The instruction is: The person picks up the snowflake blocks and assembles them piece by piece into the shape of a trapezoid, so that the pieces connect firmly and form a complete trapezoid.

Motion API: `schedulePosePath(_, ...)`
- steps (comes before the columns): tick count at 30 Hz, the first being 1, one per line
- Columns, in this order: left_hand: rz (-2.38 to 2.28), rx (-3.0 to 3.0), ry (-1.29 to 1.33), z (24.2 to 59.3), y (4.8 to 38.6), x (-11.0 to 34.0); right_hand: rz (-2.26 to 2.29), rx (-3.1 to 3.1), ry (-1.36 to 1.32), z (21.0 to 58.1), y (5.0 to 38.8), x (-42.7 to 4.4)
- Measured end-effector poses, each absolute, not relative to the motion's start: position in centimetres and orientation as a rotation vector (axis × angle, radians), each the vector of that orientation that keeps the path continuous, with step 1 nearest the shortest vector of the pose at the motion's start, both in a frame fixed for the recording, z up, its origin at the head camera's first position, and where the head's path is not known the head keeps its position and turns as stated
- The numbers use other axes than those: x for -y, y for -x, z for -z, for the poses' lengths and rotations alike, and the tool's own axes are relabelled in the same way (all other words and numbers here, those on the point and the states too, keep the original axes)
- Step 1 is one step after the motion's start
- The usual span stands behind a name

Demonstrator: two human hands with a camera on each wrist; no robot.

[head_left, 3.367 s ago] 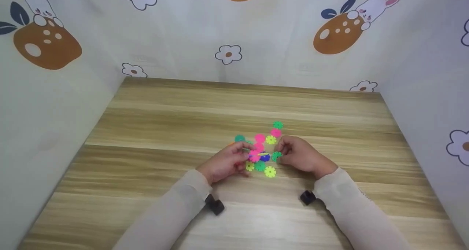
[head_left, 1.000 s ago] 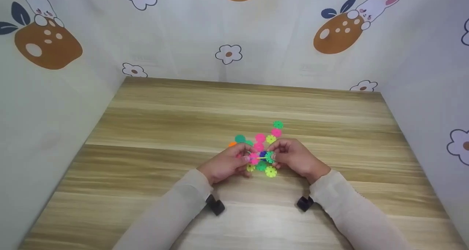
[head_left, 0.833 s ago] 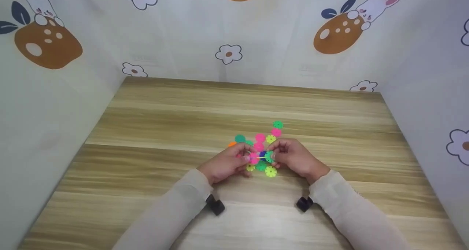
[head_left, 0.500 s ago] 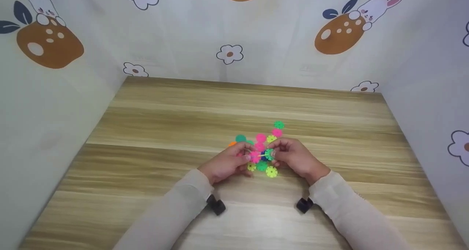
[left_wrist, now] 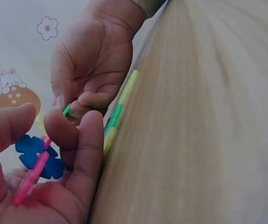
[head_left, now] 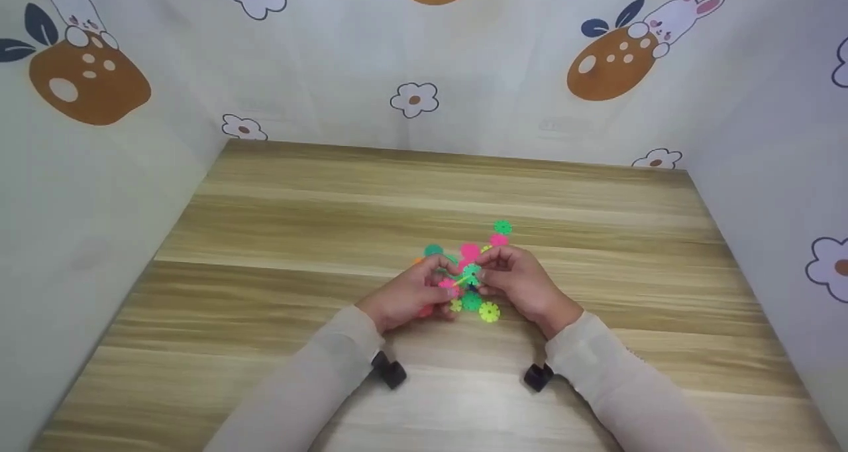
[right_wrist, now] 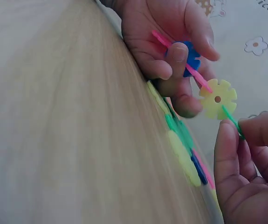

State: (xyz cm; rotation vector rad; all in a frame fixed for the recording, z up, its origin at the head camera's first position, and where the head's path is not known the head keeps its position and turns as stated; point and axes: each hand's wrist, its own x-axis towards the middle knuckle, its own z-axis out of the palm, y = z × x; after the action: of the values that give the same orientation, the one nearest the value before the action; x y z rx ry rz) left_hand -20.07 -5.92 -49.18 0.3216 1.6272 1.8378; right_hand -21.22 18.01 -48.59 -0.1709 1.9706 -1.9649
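Observation:
A short chain of slotted plastic snowflake discs stretches between the two hands above the table. My left hand [head_left: 405, 294] holds its one end, where pink discs [left_wrist: 30, 181] and a blue disc [left_wrist: 31, 148] interlock by the fingers. Beyond them the chain runs to a yellow disc [right_wrist: 209, 103]. My right hand [head_left: 531, 291] pinches a green disc [right_wrist: 233, 122] between thumb and fingertips; the green disc's edge meets the yellow disc's rim. How deep it sits in the slot cannot be told.
Loose discs lie close around the hands on the wooden table [head_left: 331, 207]: a green disc [head_left: 503, 227], a pink disc [head_left: 470, 250], a yellow disc [head_left: 489, 312] and a teal disc [head_left: 434, 249] among several. Patterned cloth walls [head_left: 490, 74] enclose the table's back and sides.
My right hand has come left and slightly up with the green disc, which was apart from the chain at first and now touches the yellow disc. The chain has tilted in my left hand.

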Motion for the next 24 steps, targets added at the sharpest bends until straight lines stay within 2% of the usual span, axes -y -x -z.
schedulePosePath(6,-1.804,-1.696,-0.344,49.3,20.1,6.0,1.887,-2.065,0.224,48.3,21.8,-17.7)
schedulePosePath(14,-1.773,-1.74,-0.274,49.1,19.8,6.0,1.837,-2.208,0.072,48.3,23.4,-20.6)
schedulePosePath(24,-1.807,-1.743,-0.319,49.3,19.8,6.1,1.713,-2.287,0.136,48.3,23.5,-21.1)
